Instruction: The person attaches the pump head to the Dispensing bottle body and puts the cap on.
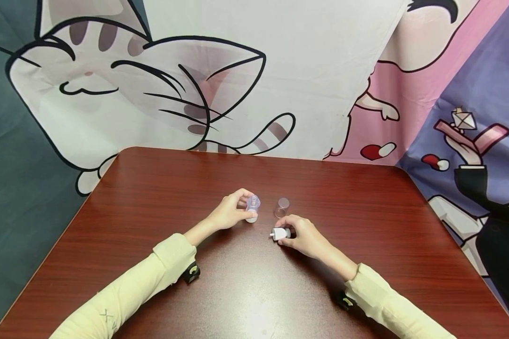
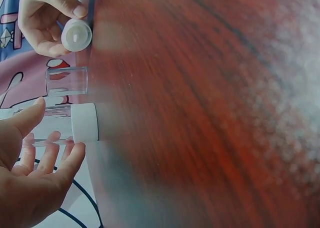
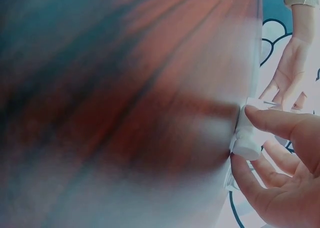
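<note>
My left hand curls round a small clear bottle with a white bottom part, which stands upright on the table. Its thumb lies on the near side and its fingers reach round the far side. My right hand pinches a small white pump head between thumb and fingers, its thin tip pointing left. Seen from the left wrist, the pump head is end-on, a round white ring. Between the hands, a clear cap stands on the table, touched by neither hand.
The reddish-brown wooden table has rounded far corners. Behind it hangs a cloth printed with a cartoon cat and other figures. A small dark device sits under the left sleeve, another under the right.
</note>
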`<action>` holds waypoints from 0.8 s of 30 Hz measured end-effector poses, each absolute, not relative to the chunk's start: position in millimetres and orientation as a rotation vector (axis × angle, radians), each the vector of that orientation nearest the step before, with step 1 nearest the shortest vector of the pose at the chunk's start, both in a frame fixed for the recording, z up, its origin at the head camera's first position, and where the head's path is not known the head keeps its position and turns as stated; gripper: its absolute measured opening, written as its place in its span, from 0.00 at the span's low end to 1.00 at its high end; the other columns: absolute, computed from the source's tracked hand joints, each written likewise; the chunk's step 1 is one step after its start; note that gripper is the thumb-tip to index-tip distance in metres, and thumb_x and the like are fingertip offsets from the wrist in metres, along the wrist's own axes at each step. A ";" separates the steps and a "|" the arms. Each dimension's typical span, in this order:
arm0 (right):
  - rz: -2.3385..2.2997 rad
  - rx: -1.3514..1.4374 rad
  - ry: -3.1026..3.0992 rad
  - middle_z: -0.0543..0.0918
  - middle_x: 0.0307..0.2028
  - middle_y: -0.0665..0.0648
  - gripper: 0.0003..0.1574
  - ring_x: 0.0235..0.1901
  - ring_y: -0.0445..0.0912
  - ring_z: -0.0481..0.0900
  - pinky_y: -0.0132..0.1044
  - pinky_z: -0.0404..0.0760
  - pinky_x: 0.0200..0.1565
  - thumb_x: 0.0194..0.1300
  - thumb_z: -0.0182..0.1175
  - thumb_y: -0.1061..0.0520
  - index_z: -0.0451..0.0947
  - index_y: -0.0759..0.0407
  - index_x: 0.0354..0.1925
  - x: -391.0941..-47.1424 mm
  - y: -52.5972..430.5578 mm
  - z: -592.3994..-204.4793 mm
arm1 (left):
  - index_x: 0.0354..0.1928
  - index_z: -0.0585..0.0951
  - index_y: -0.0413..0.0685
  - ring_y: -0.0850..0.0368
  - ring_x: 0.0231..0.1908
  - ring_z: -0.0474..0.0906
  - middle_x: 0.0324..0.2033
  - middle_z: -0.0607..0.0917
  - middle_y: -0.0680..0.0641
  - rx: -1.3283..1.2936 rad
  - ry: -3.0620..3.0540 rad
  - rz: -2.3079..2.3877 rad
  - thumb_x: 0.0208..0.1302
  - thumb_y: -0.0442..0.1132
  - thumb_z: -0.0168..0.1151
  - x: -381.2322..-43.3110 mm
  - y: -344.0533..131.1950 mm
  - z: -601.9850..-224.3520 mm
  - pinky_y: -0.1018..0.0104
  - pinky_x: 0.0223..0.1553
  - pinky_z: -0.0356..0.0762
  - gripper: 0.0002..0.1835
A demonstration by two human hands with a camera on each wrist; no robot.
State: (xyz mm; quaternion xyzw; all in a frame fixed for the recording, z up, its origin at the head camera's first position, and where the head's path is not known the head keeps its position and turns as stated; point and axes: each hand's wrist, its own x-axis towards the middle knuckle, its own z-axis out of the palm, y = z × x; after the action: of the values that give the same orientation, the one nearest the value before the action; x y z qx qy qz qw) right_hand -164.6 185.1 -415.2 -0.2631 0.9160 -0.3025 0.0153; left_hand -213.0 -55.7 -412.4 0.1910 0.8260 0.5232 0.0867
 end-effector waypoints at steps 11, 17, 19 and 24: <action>-0.912 -0.822 2.862 0.82 0.35 0.48 0.15 0.34 0.41 0.77 0.35 0.77 0.39 0.50 0.72 0.62 0.80 0.53 0.37 -164.5 185.0 -416.5 | 0.54 0.73 0.39 0.47 0.49 0.79 0.46 0.81 0.40 0.561 2.448 1.562 0.56 0.32 0.69 -212.7 -55.9 -412.8 0.59 0.51 0.80 0.23; -0.895 -0.841 2.871 0.82 0.35 0.47 0.15 0.33 0.40 0.76 0.34 0.76 0.38 0.50 0.72 0.62 0.80 0.53 0.37 -164.7 185.4 -416.5 | 0.54 0.73 0.39 0.47 0.49 0.80 0.46 0.81 0.40 0.567 2.466 1.545 0.56 0.32 0.69 -212.9 -56.1 -413.5 0.60 0.51 0.80 0.24; -0.896 -0.841 2.873 0.82 0.35 0.48 0.15 0.33 0.39 0.76 0.33 0.76 0.37 0.50 0.72 0.62 0.80 0.53 0.37 -164.7 185.3 -415.9 | 0.54 0.73 0.39 0.47 0.49 0.80 0.46 0.81 0.40 0.570 2.470 1.541 0.57 0.32 0.69 -213.1 -56.2 -413.7 0.60 0.51 0.80 0.24; -0.908 -0.839 2.875 0.83 0.35 0.48 0.15 0.33 0.40 0.76 0.34 0.76 0.37 0.50 0.72 0.63 0.80 0.54 0.37 -164.5 184.8 -414.3 | 0.54 0.73 0.39 0.47 0.49 0.80 0.46 0.82 0.39 0.574 2.465 1.541 0.57 0.32 0.68 -213.3 -56.7 -413.5 0.59 0.51 0.80 0.24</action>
State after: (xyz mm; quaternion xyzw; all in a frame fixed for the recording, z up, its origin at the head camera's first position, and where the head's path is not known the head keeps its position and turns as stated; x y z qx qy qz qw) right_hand -164.5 184.8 -414.3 -0.2680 0.9187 -0.2901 0.0061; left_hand -213.3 -56.7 -413.5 0.1929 0.8286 0.5180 0.0890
